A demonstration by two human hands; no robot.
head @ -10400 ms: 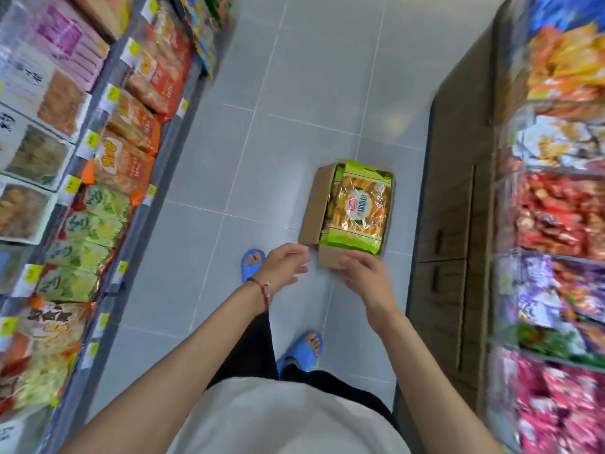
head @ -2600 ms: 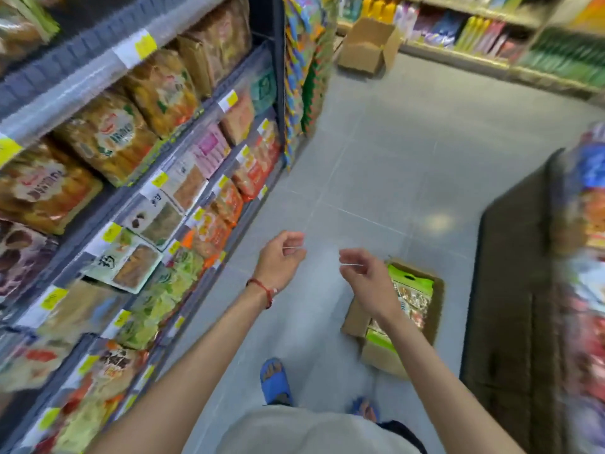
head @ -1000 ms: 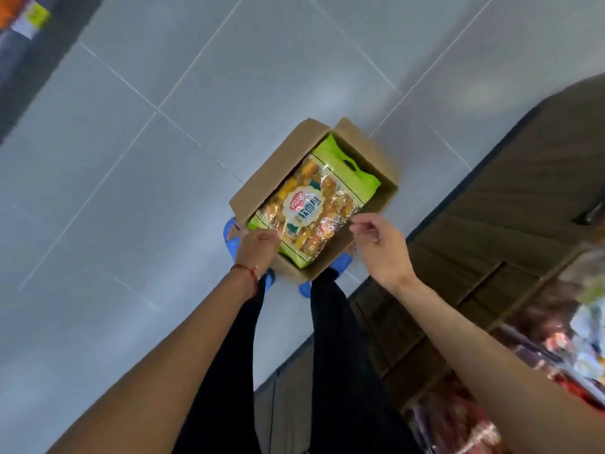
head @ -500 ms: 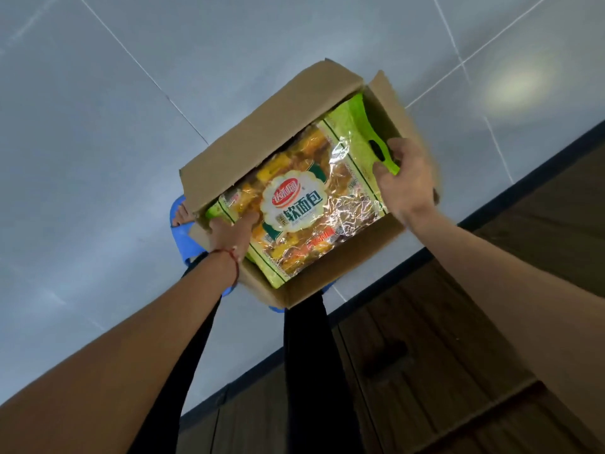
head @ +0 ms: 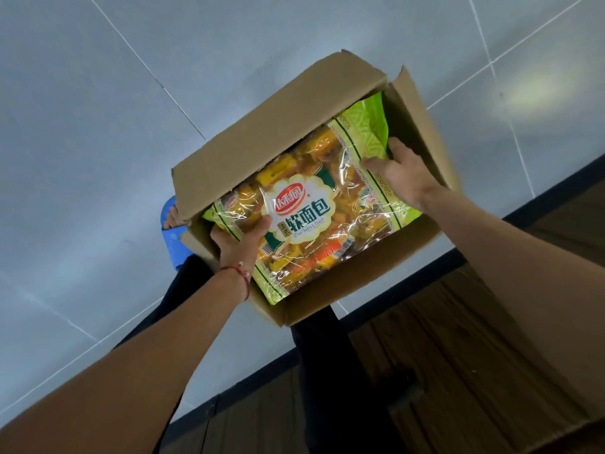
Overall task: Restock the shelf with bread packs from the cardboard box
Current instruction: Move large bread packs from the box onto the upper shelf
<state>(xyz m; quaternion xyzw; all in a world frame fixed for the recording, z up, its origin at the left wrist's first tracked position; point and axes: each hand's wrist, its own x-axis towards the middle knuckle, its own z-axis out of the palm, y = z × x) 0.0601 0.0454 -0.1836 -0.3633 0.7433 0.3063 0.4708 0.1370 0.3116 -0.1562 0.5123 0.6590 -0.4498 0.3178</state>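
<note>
An open cardboard box (head: 262, 126) sits on the grey tiled floor below me. In it lies a large clear bread pack (head: 314, 211) with green ends and a white label, its near end raised above the box rim. My left hand (head: 240, 239) grips the pack's near left edge, thumb on top. My right hand (head: 401, 170) holds the far green end, fingers curled round the edge by the handle cutout. The shelf is out of view.
A dark wooden cabinet base (head: 458, 371) runs along the right and lower side, close to the box. My blue slipper (head: 172, 237) shows just left of the box. Grey floor tiles (head: 98, 126) spread to the left and beyond.
I have leaned closer to the box. My right hand slid down the pack's green end, and both hands have lifted the pack partly up out of the box.
</note>
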